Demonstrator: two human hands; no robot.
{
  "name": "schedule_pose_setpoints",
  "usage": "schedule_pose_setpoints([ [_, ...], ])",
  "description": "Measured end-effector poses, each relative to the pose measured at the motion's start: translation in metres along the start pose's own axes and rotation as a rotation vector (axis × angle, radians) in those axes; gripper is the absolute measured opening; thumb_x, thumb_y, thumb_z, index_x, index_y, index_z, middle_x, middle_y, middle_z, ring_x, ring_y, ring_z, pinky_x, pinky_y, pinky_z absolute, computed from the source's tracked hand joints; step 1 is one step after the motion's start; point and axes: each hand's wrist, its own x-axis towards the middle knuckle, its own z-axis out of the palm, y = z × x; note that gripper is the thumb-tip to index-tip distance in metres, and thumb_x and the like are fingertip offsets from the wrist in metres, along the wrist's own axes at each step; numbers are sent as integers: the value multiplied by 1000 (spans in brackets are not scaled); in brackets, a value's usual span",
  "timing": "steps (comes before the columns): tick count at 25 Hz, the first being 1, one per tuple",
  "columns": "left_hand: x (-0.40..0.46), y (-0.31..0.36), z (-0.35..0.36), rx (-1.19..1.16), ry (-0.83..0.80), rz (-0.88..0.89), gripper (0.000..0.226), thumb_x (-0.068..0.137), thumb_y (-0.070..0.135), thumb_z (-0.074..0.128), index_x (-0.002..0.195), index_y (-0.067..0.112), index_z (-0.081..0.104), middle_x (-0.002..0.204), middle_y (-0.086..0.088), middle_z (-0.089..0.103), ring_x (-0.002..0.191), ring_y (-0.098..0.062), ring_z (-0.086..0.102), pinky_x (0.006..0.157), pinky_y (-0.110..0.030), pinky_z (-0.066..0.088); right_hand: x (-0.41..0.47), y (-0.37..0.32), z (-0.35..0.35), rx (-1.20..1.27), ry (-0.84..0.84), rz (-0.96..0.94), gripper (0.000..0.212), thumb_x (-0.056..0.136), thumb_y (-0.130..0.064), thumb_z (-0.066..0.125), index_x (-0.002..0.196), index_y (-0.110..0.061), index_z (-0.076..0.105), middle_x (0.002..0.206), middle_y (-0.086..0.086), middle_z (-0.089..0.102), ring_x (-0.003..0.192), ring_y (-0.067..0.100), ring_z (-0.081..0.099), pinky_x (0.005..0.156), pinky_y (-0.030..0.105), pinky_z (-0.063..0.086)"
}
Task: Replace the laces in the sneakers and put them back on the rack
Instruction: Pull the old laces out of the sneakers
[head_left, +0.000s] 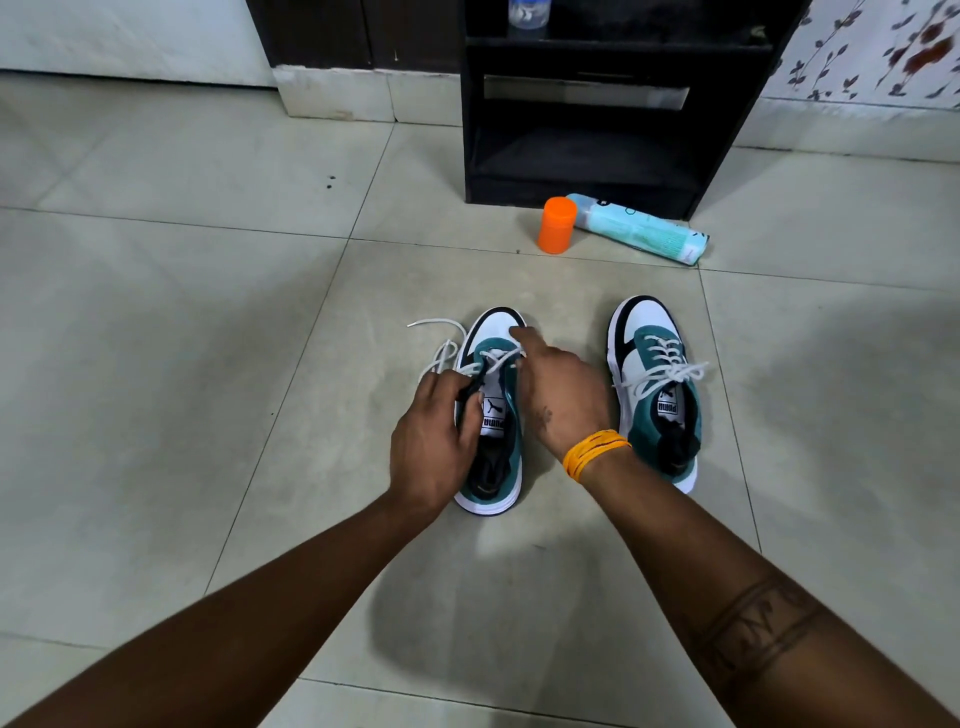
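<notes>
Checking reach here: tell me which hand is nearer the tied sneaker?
Right. The right hand is over the unlaced sneaker, just beside the tied sneaker. The left hand grips the unlaced sneaker's far side, farther away.

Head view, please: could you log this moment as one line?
left hand: grips left sneaker | right hand: on its lace | right sneaker: laced, tied
</notes>
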Motion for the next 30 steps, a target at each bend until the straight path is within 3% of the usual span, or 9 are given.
schedule_pose_setpoints([
  [4, 0, 2, 1, 15, -7, -1, 34, 100, 44, 41, 109, 16, 58, 109, -4, 59, 82, -31, 62, 66, -42, 52, 3, -2, -4, -254, 44, -229, 25, 97, -15, 52, 122, -18, 54, 101, 10, 69, 87, 40, 69, 59, 37, 36],
  [6, 0, 1, 1, 30, -11, -1, 34, 101, 43, 41, 110, 16, 58, 110, -4, 59, 84, -31, 62, 66, -42, 52, 4, 7, 7, -76, 112, -67, 14, 97, -19, 50, 109, -16, 56, 94, 14, 70, 81, 41, 68, 59, 37, 40],
  [9, 0, 1, 0, 28, -14, 0, 34, 101, 43, 40, 111, 15, 58, 110, -4, 59, 85, -30, 62, 67, -41, 52, 6, 20, 8, 487, 208, 389, 24, 91, -37, 42, 91, -21, 59, 83, 11, 73, 79, 37, 70, 71, 41, 57],
  [10, 0, 1, 0, 29, -15, 1, 35, 101, 43, 40, 111, 15, 58, 111, -4, 59, 85, -30, 62, 67, -41, 52, 5, 20, 8, 482, 210, 400, 24, 91, -36, 42, 95, -22, 60, 83, 10, 73, 80, 37, 71, 72, 43, 58],
  [14, -1, 3, 0, 31, -15, 0, 35, 101, 43, 40, 110, 14, 58, 110, -4, 59, 85, -28, 62, 67, -41, 52, -3, 6, 0, -53, 56, -103, 46, 98, -18, 50, 143, -29, 48, 102, 11, 73, 86, 40, 70, 66, 41, 51],
  [17, -1, 3, -1, 31, -15, -1, 36, 101, 44, 40, 108, 14, 58, 108, -5, 59, 86, -29, 62, 66, -42, 52, -5, 2, 0, -169, -33, -218, 31, 102, -20, 48, 132, -21, 51, 112, 11, 69, 91, 41, 69, 68, 42, 49],
  [23, 0, 5, -2, 57, -30, -5, 35, 100, 44, 38, 111, 17, 57, 112, -4, 60, 89, -30, 62, 68, -42, 53, -4, 18, 11, 350, 199, 392, 17, 99, -26, 46, 105, -18, 60, 90, 14, 72, 89, 41, 68, 67, 38, 46],
  [28, -1, 4, -1, 56, -22, -2, 36, 101, 44, 38, 111, 16, 57, 112, -4, 60, 87, -29, 62, 67, -42, 53, -11, 4, 2, -9, -27, -117, 42, 100, -22, 46, 142, -26, 45, 108, 12, 70, 88, 41, 69, 65, 39, 46],
  [30, -1, 5, -1, 54, -20, -5, 35, 101, 43, 39, 111, 16, 58, 111, -4, 60, 87, -29, 62, 67, -41, 53, -7, 1, 3, -91, -35, -177, 32, 100, -19, 46, 132, -20, 49, 112, 12, 67, 90, 43, 68, 67, 42, 49],
])
